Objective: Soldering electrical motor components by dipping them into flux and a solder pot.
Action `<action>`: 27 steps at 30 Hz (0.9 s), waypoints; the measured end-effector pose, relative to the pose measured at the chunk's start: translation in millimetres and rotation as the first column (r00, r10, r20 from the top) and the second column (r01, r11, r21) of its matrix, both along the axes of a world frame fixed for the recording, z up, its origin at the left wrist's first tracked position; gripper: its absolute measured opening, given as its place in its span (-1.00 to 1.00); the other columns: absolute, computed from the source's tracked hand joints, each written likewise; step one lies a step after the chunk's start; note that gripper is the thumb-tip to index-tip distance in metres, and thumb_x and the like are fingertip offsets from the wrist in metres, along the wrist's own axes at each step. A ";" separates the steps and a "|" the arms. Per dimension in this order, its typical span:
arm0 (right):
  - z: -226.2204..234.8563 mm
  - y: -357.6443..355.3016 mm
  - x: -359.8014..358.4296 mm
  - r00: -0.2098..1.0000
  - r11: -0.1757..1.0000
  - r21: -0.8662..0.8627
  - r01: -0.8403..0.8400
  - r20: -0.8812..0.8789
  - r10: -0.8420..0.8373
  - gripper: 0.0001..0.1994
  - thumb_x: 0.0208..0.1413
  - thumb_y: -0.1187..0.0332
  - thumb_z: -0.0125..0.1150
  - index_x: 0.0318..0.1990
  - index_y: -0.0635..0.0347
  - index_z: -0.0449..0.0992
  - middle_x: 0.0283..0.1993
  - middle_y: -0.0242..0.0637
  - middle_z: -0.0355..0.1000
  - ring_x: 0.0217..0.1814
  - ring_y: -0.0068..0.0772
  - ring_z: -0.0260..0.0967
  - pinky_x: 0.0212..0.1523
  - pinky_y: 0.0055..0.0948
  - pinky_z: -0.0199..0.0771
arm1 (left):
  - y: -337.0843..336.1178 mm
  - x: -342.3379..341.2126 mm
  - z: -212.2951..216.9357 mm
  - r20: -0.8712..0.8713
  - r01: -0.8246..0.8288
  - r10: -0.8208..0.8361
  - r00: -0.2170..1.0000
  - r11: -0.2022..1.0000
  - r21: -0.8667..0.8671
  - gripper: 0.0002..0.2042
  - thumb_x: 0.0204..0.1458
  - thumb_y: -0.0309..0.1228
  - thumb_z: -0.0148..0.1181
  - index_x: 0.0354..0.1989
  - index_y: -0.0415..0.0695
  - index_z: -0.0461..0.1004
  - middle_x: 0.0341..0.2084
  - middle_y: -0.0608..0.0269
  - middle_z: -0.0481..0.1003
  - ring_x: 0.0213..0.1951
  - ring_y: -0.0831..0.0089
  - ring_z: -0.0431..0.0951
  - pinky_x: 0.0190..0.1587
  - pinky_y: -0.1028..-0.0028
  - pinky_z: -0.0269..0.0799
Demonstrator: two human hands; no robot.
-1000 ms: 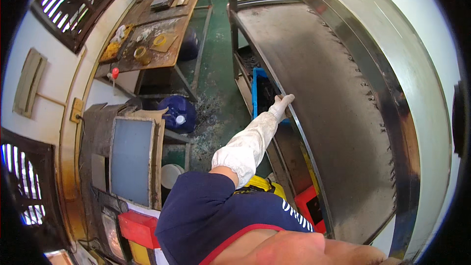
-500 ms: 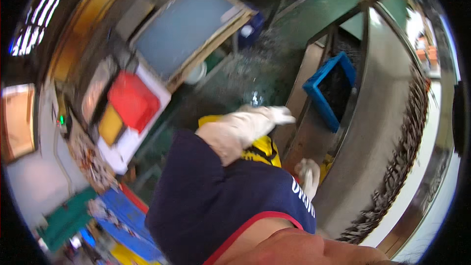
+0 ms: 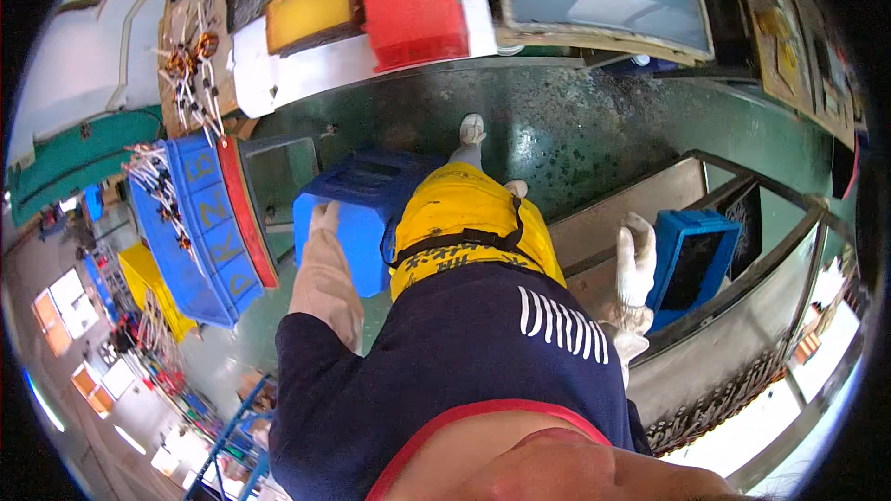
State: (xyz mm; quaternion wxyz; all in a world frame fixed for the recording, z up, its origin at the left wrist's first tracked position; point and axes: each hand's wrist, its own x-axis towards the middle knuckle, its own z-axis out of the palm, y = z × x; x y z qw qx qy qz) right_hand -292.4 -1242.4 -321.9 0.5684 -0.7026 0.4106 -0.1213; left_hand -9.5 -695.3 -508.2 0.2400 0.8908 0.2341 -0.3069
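Note:
My left hand (image 3: 323, 222), below a beige sleeve, is at the near left side of a blue plastic box (image 3: 364, 243). Its fingers are blurred, so I cannot tell whether they touch or grip the box. White-gloved, my right hand (image 3: 635, 264) is raised beside the metal rack with its fingers stretched out and nothing visible in them. Just right of it, a blue crate (image 3: 689, 260) with a dark inside sits tilted in the rack (image 3: 631, 194).
A blue bin (image 3: 200, 232) of wired parts stands left, near a red-edged panel. Ahead, a white-topped bench (image 3: 325, 74) holds a red tray (image 3: 413, 9) and a yellow tray (image 3: 311, 11). The green floor (image 3: 548, 121) looks wet. A metal trough (image 3: 742, 315) lies at the right.
My view has swung leftward, bringing the blue box and blue bin into sight. My left hand has gone from in front of my body out to the left; the right is raised.

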 end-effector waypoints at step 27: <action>5.3 31.8 204.9 0.598 0.511 -0.346 -0.786 -0.218 0.771 -0.74 0.09 0.40 0.21 -0.06 0.24 0.45 -0.13 -0.08 0.48 -0.17 -0.15 0.50 -0.14 -0.32 0.49 | -44.5 -69.9 2.8 -0.124 0.059 -0.040 0.992 0.986 0.155 -0.21 -0.09 -0.17 0.16 0.38 -0.02 -0.01 0.34 -0.24 -0.08 0.30 -0.19 0.11 0.29 0.15 0.18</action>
